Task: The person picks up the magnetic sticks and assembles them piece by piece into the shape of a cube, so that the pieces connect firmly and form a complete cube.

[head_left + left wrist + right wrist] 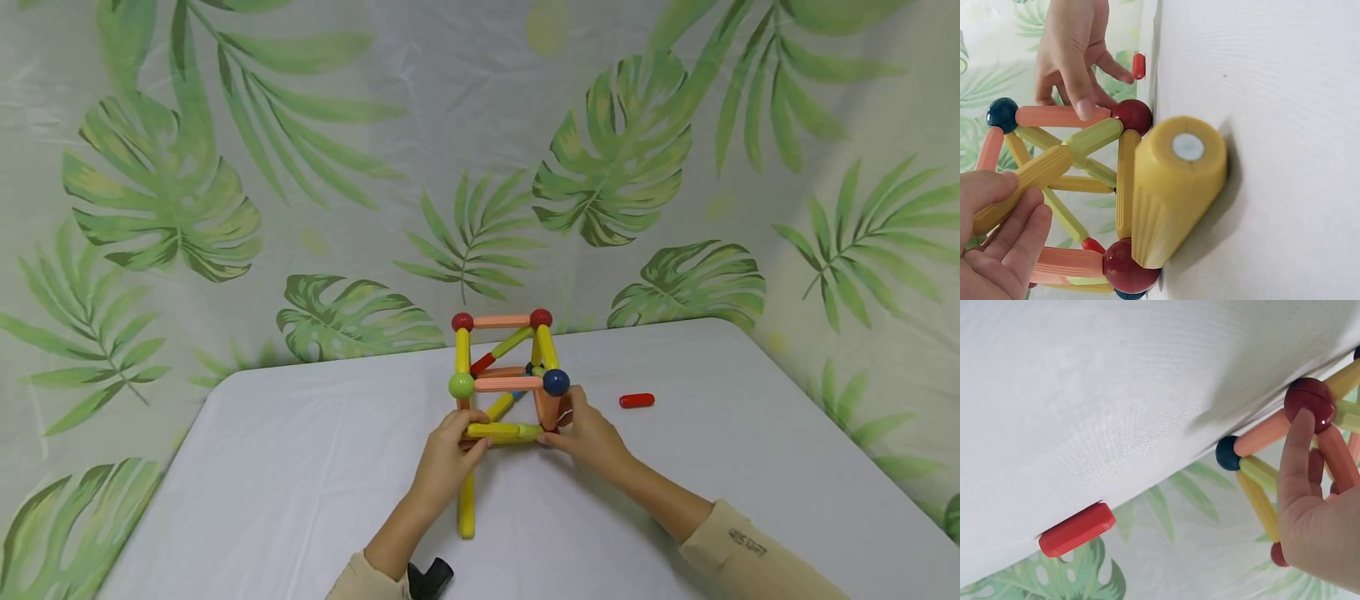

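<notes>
A cube-like frame of magnetic sticks and balls (508,384) stands on the table. My left hand (441,458) pinches a yellow stick (1029,187) between thumb and fingers, low across the frame's near side. A light green stick (1094,139) continues from its end and reaches a dark red ball (1132,117) at the near right bottom corner. At that corner my right hand (596,442) grips the ball, one digit on it and other fingers behind the upright salmon stick (1341,459). Another yellow stick (467,504) lies on the table, pointing toward me from the near left corner.
A loose red stick (637,401) lies on the white table (315,483) to the right of the frame. A black object (431,577) shows by the left sleeve at the near edge. Leaf-patterned cloth (465,125) hangs behind the table.
</notes>
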Demonstrator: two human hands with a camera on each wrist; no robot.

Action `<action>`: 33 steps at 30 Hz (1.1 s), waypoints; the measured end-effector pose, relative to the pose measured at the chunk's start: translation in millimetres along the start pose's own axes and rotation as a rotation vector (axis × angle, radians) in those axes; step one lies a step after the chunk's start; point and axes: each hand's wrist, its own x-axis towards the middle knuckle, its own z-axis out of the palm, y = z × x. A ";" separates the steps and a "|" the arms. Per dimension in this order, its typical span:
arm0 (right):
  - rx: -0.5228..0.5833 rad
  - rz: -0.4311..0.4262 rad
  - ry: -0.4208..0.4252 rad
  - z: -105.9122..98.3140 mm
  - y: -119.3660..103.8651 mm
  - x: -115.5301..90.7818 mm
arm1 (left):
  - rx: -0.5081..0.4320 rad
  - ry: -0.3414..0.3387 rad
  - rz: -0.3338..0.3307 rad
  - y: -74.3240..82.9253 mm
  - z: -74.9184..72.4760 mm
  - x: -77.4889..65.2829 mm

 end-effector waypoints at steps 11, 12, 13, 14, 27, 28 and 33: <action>0.134 -0.211 0.158 -5.3 -1.8 -9.4 | -0.007 -0.031 0.028 2.0 -3.0 1.5; 0.118 -0.237 0.173 -5.6 -2.0 -9.4 | -0.008 -0.030 0.029 1.9 -2.8 1.6; 0.103 -0.255 0.184 -6.0 -2.6 -9.2 | -0.010 -0.029 0.032 1.7 -2.7 1.6; 0.092 -0.269 0.190 -6.2 -3.0 -8.8 | -0.012 -0.028 0.033 1.5 -2.6 1.6; 0.062 -0.293 0.195 -6.5 -0.9 -5.7 | -0.026 0.054 0.081 0.2 2.3 3.4; 0.067 -0.297 0.195 -6.4 -0.7 -5.4 | 0.004 0.060 0.093 0.9 1.6 3.4; 0.070 -0.315 0.196 -5.8 -1.1 -3.9 | 0.154 0.084 0.160 9.3 -9.0 3.2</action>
